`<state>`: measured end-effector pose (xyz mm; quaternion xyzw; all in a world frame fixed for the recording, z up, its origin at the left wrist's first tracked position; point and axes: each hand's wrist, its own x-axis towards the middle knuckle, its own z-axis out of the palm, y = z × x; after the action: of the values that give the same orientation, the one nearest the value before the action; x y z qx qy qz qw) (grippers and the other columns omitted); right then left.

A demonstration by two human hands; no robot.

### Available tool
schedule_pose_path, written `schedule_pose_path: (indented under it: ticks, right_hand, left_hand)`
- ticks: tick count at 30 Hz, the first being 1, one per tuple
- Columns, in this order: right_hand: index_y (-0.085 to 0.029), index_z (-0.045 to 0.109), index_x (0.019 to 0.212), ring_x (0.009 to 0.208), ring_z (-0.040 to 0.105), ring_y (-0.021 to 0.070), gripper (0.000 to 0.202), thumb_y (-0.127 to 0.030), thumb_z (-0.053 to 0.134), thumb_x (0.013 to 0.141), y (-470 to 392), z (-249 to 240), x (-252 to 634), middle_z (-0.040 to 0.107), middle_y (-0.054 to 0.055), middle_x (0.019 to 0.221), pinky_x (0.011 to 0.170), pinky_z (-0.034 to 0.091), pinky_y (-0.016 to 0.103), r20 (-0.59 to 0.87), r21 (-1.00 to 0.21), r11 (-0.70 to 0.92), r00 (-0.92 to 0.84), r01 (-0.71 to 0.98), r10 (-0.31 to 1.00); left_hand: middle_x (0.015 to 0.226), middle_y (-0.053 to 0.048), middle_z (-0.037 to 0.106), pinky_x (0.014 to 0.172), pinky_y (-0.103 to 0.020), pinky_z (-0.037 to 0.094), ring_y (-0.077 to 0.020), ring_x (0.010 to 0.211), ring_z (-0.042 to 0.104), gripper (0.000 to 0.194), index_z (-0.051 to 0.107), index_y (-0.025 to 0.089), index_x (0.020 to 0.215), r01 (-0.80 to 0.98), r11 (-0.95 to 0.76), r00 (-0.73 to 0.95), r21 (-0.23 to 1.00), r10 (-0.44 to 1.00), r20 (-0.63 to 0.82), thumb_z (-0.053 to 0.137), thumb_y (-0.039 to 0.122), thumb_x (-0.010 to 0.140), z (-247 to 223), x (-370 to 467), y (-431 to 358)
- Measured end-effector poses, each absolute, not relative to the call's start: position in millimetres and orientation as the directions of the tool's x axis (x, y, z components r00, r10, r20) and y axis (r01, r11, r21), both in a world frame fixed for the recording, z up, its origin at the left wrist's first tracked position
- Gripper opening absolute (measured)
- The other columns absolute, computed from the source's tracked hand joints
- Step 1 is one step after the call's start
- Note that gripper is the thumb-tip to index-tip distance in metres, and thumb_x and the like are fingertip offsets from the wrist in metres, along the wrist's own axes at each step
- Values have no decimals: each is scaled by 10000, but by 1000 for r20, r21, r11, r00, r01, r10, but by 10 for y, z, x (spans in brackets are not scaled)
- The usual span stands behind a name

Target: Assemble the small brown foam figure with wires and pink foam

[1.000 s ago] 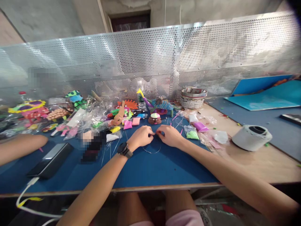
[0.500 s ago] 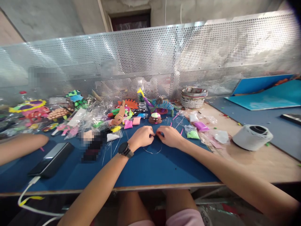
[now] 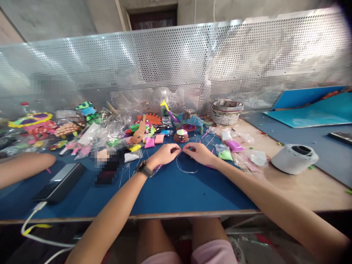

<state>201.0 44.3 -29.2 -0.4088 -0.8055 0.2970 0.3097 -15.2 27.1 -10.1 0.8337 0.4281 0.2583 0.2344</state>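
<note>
My left hand (image 3: pixel 166 154), with a dark watch at its wrist, pinches one end of a thin silvery wire (image 3: pixel 183 171). Close by on the right, my right hand (image 3: pixel 200 153) also has its fingertips pinched on the wire. From between the two hands the wire hangs in an open curve above the blue mat (image 3: pixel 170 194). Just beyond them sits a brown clay figure (image 3: pixel 180 136) with eyes and a pale top. Whether the fingertips hold anything besides the wire is too small to tell.
Clay animals, plastic bags and a water bottle (image 3: pixel 165 106) crowd the back. Packets of coloured clay (image 3: pixel 225 155) lie at the right. Further right are a woven basket (image 3: pixel 227 112) and a white roll (image 3: pixel 294 159). Another person's arm (image 3: pixel 27 167) rests left, near a power bank (image 3: pixel 60 183).
Both hands have shifted slightly, and their fingertips point more toward each other. The hanging wire curve has moved right and looks wider.
</note>
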Motion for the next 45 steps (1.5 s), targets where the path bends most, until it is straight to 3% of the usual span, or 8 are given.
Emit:
schedule_pose_path:
  ticks: [3,6,10,15,21,37,45]
  right_hand:
    - [-177,719,953,584,593,120,311,-426,534,934,466,-316,2019,700,10,762,580,456,237,191,-794,438,-510,423,839]
    - [-172,723,919,615,588,118,300,-416,548,927,482,-326,2023,711,15,794,592,449,235,192,-796,447,-531,409,826]
    - [-193,740,954,716,614,130,246,-362,564,923,478,-318,2027,737,18,901,667,459,245,246,-724,525,-544,448,802]
    - [-218,736,984,707,602,125,207,-303,555,932,465,-313,2029,731,3,891,668,432,247,288,-613,613,-582,498,761]
    - [-203,700,990,709,592,128,196,-279,524,952,462,-308,2024,714,15,892,665,426,245,317,-567,652,-597,503,737]
    - [-217,648,998,725,605,137,151,-278,515,961,417,-291,2004,704,15,888,626,389,234,274,-547,633,-597,549,754]
    - [-214,613,1022,733,600,135,146,-276,487,983,377,-272,2010,696,38,993,627,360,239,342,-443,666,-574,600,744]
  left_hand:
    - [1011,-61,727,822,-283,482,-198,918,649,325,698,143,1014,589,-464,495,662,854,158,482,381,968,-88,-172,291]
    - [1004,-64,720,813,-279,475,-201,927,642,347,693,131,1007,587,-432,506,685,856,107,487,407,962,-88,-188,313]
    - [1024,-63,728,812,-279,470,-201,930,643,338,706,139,1025,601,-430,521,673,850,79,488,390,961,-101,-184,315]
    - [1015,-75,729,803,-289,480,-202,886,645,282,717,142,1030,637,-449,517,626,852,85,542,337,926,-113,-163,293]
    - [1114,-60,722,857,-290,487,-199,958,646,330,692,166,1120,578,-469,545,668,831,111,476,364,967,-112,-183,289]
    - [1101,-89,721,883,-313,485,-226,994,645,345,700,139,1062,615,-389,518,686,855,20,518,402,934,-68,-180,304]
    - [1063,-86,724,857,-298,474,-212,974,643,308,708,123,1025,568,-335,491,752,871,17,561,364,904,-88,-171,332]
